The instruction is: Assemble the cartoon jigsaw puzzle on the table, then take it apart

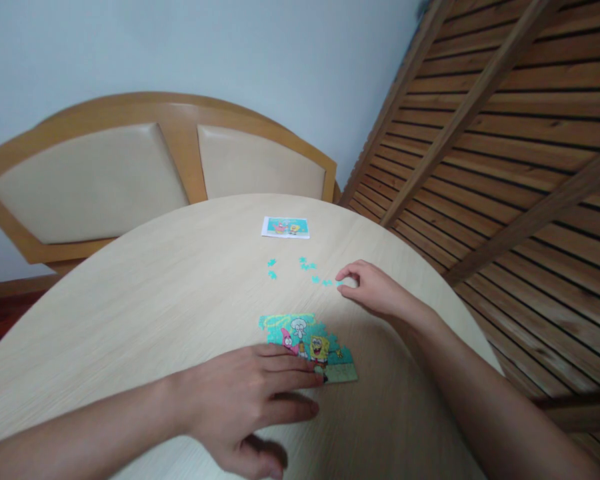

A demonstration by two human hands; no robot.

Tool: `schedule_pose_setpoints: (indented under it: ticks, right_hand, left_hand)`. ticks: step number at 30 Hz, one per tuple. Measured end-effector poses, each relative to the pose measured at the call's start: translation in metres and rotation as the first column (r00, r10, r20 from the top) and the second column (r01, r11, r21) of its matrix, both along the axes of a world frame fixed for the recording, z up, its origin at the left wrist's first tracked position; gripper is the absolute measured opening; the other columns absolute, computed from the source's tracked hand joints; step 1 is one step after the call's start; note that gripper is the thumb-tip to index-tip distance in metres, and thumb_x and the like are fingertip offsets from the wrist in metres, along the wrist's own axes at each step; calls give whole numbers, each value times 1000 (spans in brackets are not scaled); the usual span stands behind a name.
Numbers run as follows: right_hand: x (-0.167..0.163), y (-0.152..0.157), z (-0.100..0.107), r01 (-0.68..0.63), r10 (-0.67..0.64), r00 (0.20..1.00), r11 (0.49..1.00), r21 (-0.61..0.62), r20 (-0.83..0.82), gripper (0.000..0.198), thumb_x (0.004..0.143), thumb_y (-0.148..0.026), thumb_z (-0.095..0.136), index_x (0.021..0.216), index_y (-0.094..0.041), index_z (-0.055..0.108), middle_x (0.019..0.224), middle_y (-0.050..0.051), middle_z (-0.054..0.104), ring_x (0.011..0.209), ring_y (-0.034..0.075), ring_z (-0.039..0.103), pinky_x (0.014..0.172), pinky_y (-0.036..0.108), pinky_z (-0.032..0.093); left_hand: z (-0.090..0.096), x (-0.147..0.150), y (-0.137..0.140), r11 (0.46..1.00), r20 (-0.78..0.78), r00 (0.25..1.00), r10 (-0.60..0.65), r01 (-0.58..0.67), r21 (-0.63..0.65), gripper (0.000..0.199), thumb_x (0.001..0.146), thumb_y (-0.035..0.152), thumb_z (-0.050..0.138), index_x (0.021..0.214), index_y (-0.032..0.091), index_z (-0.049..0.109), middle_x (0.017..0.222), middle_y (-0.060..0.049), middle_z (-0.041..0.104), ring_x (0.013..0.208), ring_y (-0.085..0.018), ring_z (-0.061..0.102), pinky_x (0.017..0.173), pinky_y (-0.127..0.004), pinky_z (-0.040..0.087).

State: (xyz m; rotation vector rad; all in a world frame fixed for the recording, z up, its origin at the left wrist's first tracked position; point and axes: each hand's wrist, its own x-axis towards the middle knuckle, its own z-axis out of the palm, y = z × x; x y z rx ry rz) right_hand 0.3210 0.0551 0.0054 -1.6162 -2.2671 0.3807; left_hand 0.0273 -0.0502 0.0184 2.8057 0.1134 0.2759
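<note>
A partly assembled jigsaw puzzle (330, 350) with cartoon figures lies on the table near me; its upper right edge is stepped. My left hand (253, 393) rests over its lower left part, fingers stretched out and holding nothing, hiding that corner. Farther off to the right, my right hand (363, 285) has thumb and index finger bent around a small turquoise puzzle piece (339, 283), one fingertip on each side of it. Loose turquoise pieces (315, 280) lie in a slanting row left of that hand. Two more pieces (272, 269) sit farther left.
A printed reference picture (289, 228) lies toward the far edge of the round wooden table (155, 280). Behind the table stands a padded wooden headboard (180, 107) against a pale wall. A slatted wooden panel (505, 133) rises along the right side.
</note>
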Motion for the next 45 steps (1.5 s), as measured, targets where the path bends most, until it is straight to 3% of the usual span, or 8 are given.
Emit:
schedule_pose_setpoints:
  ticks: [7, 11, 13, 18, 23, 31, 37, 45]
  right_hand:
    - [-2, -1, 0, 43, -45, 998, 999, -28, -52, 16, 76, -21, 69, 91, -17, 71, 90, 8, 67, 81, 20, 62, 74, 30, 48]
    - [-5, -2, 2, -16, -48, 945, 981, -191, -325, 13, 80, -25, 66, 89, -15, 66, 77, 4, 66, 71, 16, 61, 65, 27, 48]
    - [-8, -3, 3, -57, -44, 898, 975, -214, -438, 18, 82, -29, 65, 94, -15, 68, 78, 3, 67, 70, 16, 61, 65, 27, 48]
    - [-17, -9, 9, -56, -90, 838, 967, -249, -539, 20, 81, -31, 68, 93, -16, 70, 86, 6, 73, 76, 17, 66, 71, 29, 51]
    - [-28, -17, 13, -41, -146, 805, 953, -299, -575, 18, 79, -32, 71, 87, -16, 68, 79, 5, 71, 74, 17, 66, 69, 28, 52]
    - [-42, -27, 12, -150, -50, 843, 935, -322, -536, 21, 80, -28, 69, 95, -15, 75, 80, 4, 73, 75, 16, 66, 70, 28, 52]
    - [-47, -31, 12, -96, -125, 848, 920, -380, -515, 9, 80, -23, 70, 85, -15, 73, 78, 4, 74, 74, 16, 68, 69, 27, 53]
    - [-51, -33, 6, -98, -122, 858, 914, -393, -498, 3, 78, -19, 73, 78, -17, 71, 76, 4, 75, 73, 16, 70, 65, 24, 52]
  left_hand:
    - [-1, 0, 1, 1000, 16, 1000, -6, 6, 3, 56, 95, 52, 52, 133, 10, 58, 146, -18, 55, 133, -31, 55, 117, -44, 39]
    - [0, 1, 2, 1000, 24, 1000, -2, 2, 22, 53, 97, 49, 50, 132, 10, 59, 144, -17, 57, 132, -31, 55, 116, -44, 41]
    - [0, 1, 3, 999, 7, 1000, 6, -6, 38, 52, 98, 48, 50, 132, 9, 58, 144, -16, 57, 134, -31, 53, 117, -43, 40]
    - [0, 1, 5, 999, 27, 999, 33, -34, 31, 51, 99, 47, 49, 133, 9, 57, 142, -16, 59, 133, -30, 53, 114, -43, 43]
    - [-1, 0, 6, 999, 48, 997, 54, -54, 7, 50, 99, 45, 50, 135, 10, 55, 142, -16, 59, 134, -30, 52, 114, -43, 43]
    - [-4, -1, 5, 996, 72, 993, 89, -88, -15, 53, 99, 44, 50, 140, 12, 50, 144, -17, 56, 135, -31, 52, 115, -45, 43]
    - [-4, -2, 5, 996, 58, 994, 91, -90, -22, 54, 98, 45, 52, 140, 11, 50, 145, -17, 55, 135, -31, 51, 115, -45, 42]
    - [-5, -2, 5, 995, 81, 992, 95, -92, -38, 52, 99, 45, 50, 140, 13, 50, 144, -19, 56, 134, -32, 52, 113, -47, 44]
